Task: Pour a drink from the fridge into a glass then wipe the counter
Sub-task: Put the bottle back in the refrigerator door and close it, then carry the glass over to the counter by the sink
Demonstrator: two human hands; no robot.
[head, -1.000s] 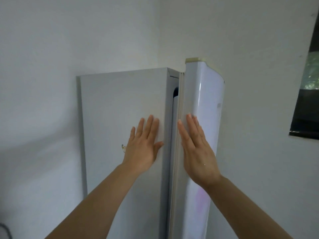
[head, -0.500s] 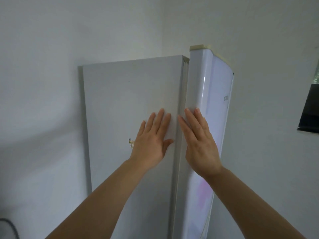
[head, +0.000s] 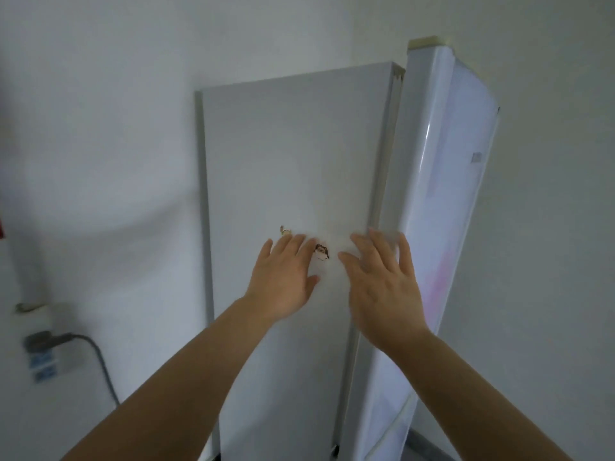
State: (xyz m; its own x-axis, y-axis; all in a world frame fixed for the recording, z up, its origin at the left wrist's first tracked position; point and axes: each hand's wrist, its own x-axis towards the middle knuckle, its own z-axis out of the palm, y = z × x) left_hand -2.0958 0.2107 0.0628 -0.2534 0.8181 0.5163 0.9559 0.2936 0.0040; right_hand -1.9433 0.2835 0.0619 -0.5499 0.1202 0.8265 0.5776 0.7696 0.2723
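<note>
A tall white fridge [head: 286, 154] stands in a corner, seen from its side panel. Its glossy door [head: 442, 201] on the right sits against the cabinet with no gap showing. My left hand [head: 283, 281] is flat and open in front of the side panel, fingers apart. My right hand [head: 382, 281] is open too, spread near the seam between panel and door; it is blurred. Neither hand holds anything. Two small stickers [head: 321, 251] mark the side panel by my fingertips. No drink, glass or counter is in view.
White walls surround the fridge. A wall socket with a grey plug and cable [head: 53, 344] sits low on the left wall. A strip of grey floor [head: 429, 450] shows at the bottom right beside the fridge.
The fridge door has swung from slightly ajar to shut against the cabinet. Both hands have dropped lower and moved back from the fridge, and the view has tilted down and left.
</note>
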